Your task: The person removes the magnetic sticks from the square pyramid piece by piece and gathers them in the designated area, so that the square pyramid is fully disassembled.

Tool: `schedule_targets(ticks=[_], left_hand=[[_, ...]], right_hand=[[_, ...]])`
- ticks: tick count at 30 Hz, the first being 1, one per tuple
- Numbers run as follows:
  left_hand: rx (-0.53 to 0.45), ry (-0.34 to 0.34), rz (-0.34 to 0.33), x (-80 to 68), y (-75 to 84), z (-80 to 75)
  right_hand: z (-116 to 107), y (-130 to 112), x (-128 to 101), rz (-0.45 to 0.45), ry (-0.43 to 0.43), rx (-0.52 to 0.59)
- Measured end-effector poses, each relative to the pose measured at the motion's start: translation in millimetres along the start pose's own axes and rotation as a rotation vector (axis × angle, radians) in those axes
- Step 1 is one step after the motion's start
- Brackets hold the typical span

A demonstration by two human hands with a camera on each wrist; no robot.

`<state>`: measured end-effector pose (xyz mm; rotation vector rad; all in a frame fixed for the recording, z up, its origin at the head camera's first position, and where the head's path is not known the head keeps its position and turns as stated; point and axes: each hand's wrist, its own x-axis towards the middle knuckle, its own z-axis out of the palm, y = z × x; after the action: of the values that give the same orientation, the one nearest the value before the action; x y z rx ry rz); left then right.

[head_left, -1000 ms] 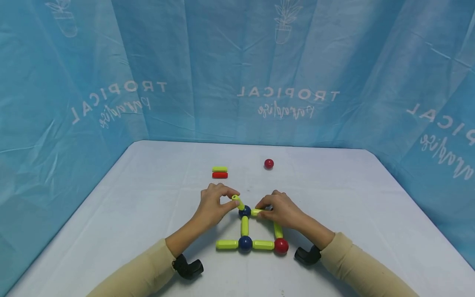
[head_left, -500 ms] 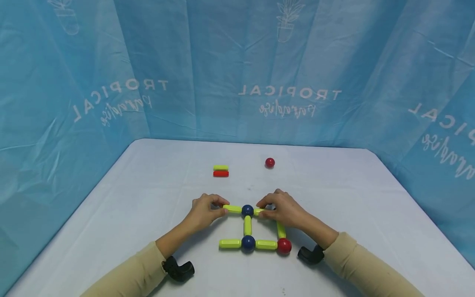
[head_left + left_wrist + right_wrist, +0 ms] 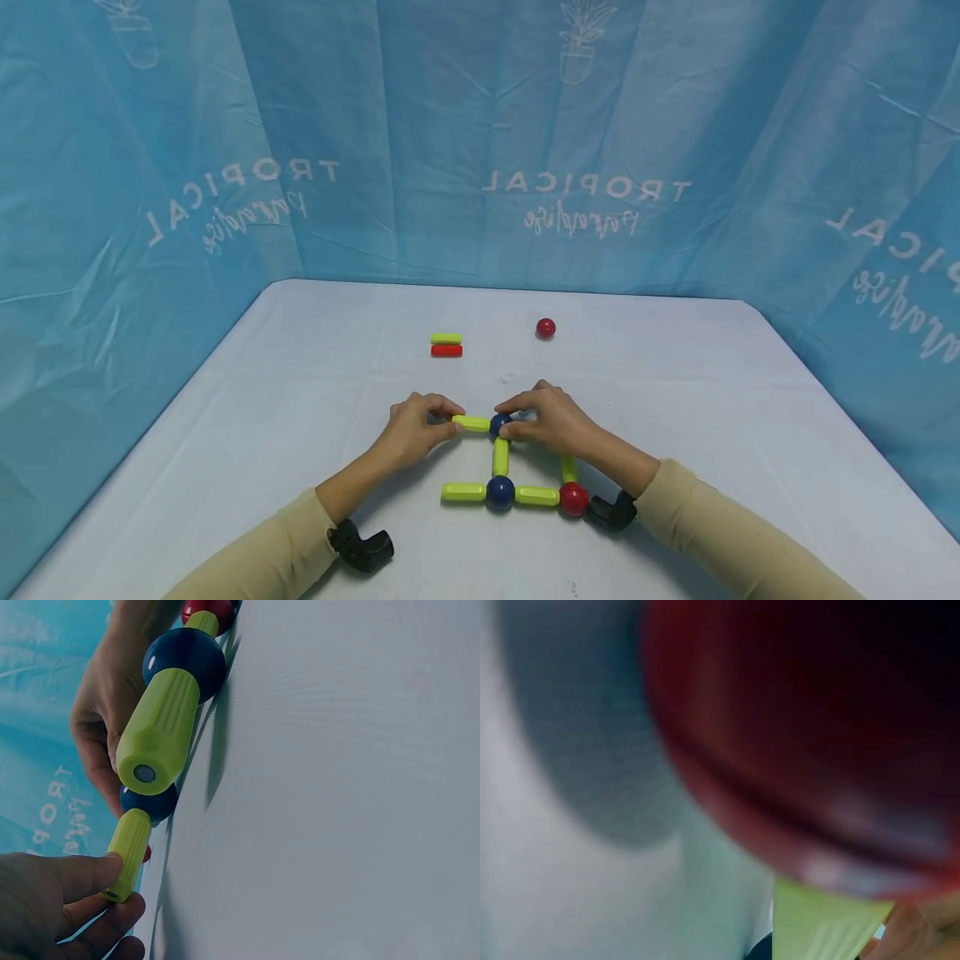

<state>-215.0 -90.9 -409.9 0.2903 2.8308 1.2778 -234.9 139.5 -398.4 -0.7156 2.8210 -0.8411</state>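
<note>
The lime-green rod [image 3: 472, 423] lies at the far left of a rod-and-ball frame on the white table [image 3: 337, 392], its right end against the far blue ball [image 3: 497, 422]. Both look like hard, smooth plastic, probably light and stiff; the ball may slip or roll, while the rod's grooved sides should give you a surer hold near its outer left end. Your left hand [image 3: 416, 427] pinches that end, thumb and fingers close together. Your right hand [image 3: 553, 422] grips the ball, thumb and fingertips parted around it.
</note>
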Motion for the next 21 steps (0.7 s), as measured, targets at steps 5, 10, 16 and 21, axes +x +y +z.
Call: schedule_targets(ticks=[5,10,16,21], left_hand=[[-0.008,-0.016,-0.015,0.4,-1.0,-0.8],[0.000,-0.029,0.010,1.6,-2.9,1.6],[0.012,-0.004,0.030,2.6,-3.8,4.5],[0.023,0.004,0.020,1.8,-2.8,2.7]], right_hand=[[0.6,0.1,0.3,-0.004,-0.006,-0.002],[0.4,-0.1,0.2,-0.007,-0.011,0.007],[0.2,-0.3,-0.5,-0.010,-0.012,0.009],[0.0,-1.2,-0.5,-0.009,-0.019,0.016]])
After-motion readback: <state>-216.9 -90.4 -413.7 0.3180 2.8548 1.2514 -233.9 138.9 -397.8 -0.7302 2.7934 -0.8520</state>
